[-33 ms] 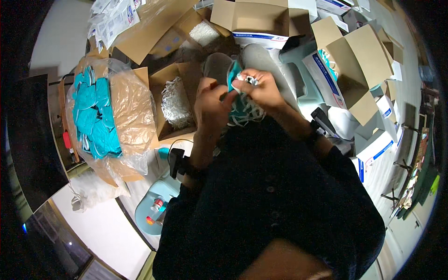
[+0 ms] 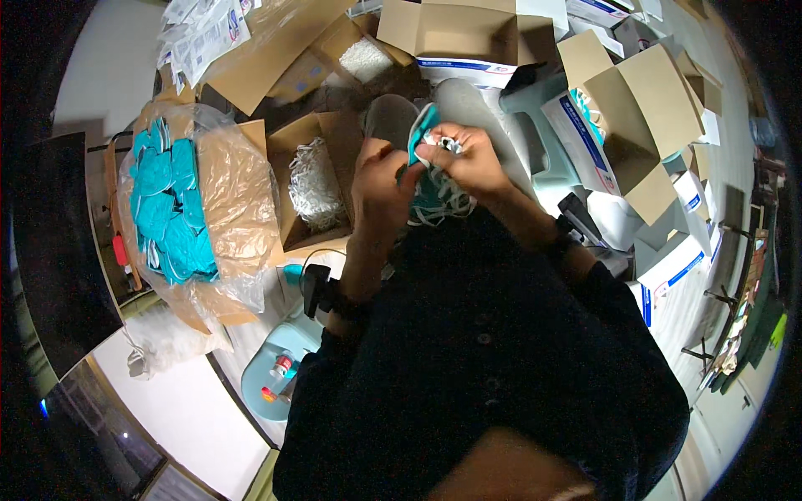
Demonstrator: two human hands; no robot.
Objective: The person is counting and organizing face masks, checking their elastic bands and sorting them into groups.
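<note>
Above my lap, both hands are close together around a teal fabric piece (image 2: 425,122) with a white edge. My left hand (image 2: 380,177) is closed, its thumb and fingers pinching the piece from the left. My right hand (image 2: 470,164) is closed too, with small white strap ends (image 2: 449,144) sticking out between its fingers at the piece's right edge. Below the hands, a tangle of loose white straps (image 2: 436,209) lies over more teal fabric on my lap. The exact fingertip contact is partly hidden.
To the left, a plastic-lined carton (image 2: 242,196) holds stacked teal pieces (image 2: 171,209). Beside it, a smaller box holds white straps (image 2: 314,188). Open cartons (image 2: 468,37) stand ahead and right (image 2: 643,108). A light-blue stool (image 2: 263,376) with a bottle is at lower left.
The upper tip of the teal piece has shifted slightly up and to the right. Both hands stay nearly in place with their grip unchanged.
</note>
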